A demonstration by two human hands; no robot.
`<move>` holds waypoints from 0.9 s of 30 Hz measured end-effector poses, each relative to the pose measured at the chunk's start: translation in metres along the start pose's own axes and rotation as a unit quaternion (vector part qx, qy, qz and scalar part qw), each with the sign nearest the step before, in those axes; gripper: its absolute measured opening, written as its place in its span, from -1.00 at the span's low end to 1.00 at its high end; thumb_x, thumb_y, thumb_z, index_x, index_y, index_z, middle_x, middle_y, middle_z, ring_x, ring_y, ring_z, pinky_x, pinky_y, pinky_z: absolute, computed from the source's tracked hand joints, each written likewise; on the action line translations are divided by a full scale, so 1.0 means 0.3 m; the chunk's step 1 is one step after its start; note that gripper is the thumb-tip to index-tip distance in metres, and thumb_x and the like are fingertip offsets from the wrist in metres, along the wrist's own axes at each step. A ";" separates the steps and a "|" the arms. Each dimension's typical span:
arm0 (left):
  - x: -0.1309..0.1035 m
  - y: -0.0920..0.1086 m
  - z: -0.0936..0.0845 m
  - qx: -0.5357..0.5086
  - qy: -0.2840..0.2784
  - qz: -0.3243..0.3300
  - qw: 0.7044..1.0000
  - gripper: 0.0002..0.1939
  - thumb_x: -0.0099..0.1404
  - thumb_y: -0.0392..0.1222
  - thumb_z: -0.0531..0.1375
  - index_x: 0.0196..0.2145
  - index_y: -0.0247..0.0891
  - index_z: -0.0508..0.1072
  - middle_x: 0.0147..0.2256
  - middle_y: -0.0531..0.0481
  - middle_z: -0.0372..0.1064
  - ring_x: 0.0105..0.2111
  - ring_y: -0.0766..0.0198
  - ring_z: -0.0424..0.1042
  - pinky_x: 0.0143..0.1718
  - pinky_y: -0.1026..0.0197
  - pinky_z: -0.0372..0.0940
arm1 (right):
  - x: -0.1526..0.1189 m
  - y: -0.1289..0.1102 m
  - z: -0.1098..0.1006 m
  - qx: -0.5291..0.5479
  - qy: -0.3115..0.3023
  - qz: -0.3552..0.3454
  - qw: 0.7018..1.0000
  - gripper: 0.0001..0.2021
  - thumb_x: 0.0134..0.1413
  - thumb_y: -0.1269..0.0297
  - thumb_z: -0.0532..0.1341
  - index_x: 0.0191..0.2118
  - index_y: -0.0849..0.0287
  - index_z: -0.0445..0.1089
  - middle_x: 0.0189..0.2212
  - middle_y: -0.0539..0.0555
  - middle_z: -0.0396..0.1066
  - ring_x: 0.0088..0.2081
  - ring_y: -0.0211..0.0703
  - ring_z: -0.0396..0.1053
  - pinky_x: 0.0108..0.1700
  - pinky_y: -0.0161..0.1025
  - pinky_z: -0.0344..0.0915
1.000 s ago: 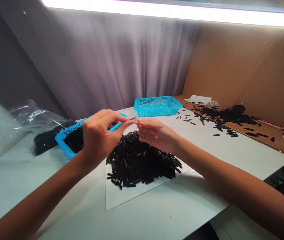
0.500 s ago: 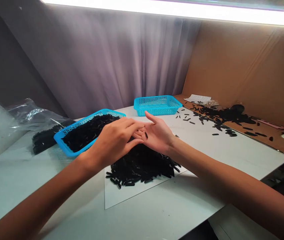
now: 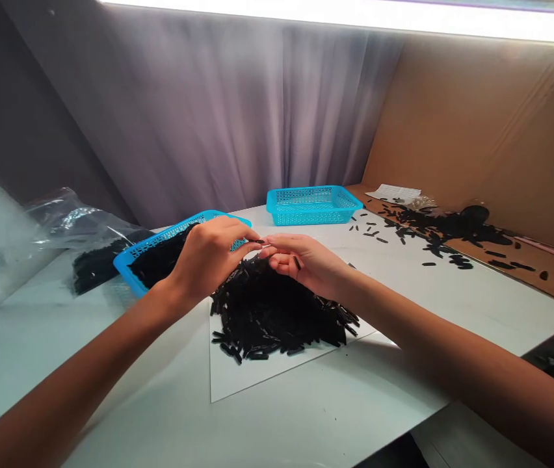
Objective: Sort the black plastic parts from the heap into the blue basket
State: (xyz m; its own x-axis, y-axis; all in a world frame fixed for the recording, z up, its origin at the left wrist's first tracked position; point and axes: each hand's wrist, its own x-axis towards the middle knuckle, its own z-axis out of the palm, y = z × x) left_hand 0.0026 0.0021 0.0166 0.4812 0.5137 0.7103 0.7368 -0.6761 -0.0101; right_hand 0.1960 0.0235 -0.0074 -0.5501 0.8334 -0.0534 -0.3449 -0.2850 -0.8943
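2 bare hands met at the centre of the frame, fingertips close together. The left hand [image 3: 206,250] grasped 1 small black piece [image 3: 260,242], pinched between thumb and forefinger. The right hand [image 3: 313,261] was half curled, palm side showing, and held a 2nd black piece [image 3: 297,263] against the inside of its bent fingers. Its thumb and forefinger tips lay just beside the pinched piece; could not tell whether they gripped it too.

Directly below the hands, a pile of black pieces [image 3: 277,318] lay on a white board [image 3: 225,383] at lower centre. The board rested on the white table [image 3: 160,403].

Left of centre, partly hidden by the left hand: blue basket [image 3: 128,276] containing black pieces. Beside it, farther left, a clear plastic bag [image 3: 75,218] with dark contents.

Upper centre, beyond the hands: a 2nd blue basket [image 3: 313,216] with perforated walls, standing upright.

Right of the frame: scattered black pieces [image 3: 445,227], spread across the table edge and brown cardboard; white paper [image 3: 394,193] lay near them. Background: grey curtain [image 3: 252,123] at upper centre, 1 bright lamp [image 3: 335,16] across the top.
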 end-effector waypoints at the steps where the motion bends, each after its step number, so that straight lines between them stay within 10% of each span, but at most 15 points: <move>1: 0.000 0.000 0.001 -0.001 0.004 0.005 1.000 -0.94 0.27 -0.22 0.33 -0.29 -0.23 0.59 -0.30 -0.01 0.60 -0.28 0.16 0.55 -0.23 0.14 0.39 | 0.001 0.000 -0.004 -0.022 -0.002 -0.014 1.000 -0.91 0.13 0.36 0.32 -0.31 0.31 0.48 -0.43 0.04 0.43 -0.52 -0.43 0.28 -0.49 -0.47 0.22; 9: 0.006 0.024 -0.004 -0.063 0.035 -0.061 0.996 -0.84 0.25 -0.22 0.35 -0.18 -0.18 0.59 -0.29 0.02 0.62 -0.36 0.22 0.56 -0.26 0.14 0.45 | 0.003 -0.002 -0.018 -0.105 -0.003 -0.093 0.990 -0.72 -0.05 0.19 0.44 -0.49 0.26 0.40 -0.59 -0.11 0.15 -0.59 -0.45 -0.09 -0.58 -0.35 -0.23; 27: 0.021 0.050 -0.024 -0.132 0.044 -0.119 0.983 -0.90 0.28 -0.06 0.33 -0.35 -0.08 0.59 -0.35 0.12 0.61 -0.39 0.23 0.54 -0.30 0.07 0.47 | -0.005 -0.021 -0.020 -0.102 -0.044 -0.125 0.986 -0.75 0.11 0.17 0.33 -0.43 0.22 0.35 -0.57 -0.09 0.27 -0.65 -0.47 -0.05 -0.60 -0.34 -0.25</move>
State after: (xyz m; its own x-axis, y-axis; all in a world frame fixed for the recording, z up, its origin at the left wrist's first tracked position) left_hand 0.0133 -0.0085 0.0259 0.2579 0.6342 0.7289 0.6688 -0.6616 0.3390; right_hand 0.2036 0.0270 -0.0045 -0.5346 0.8185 0.2104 -0.3231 0.0321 -0.9458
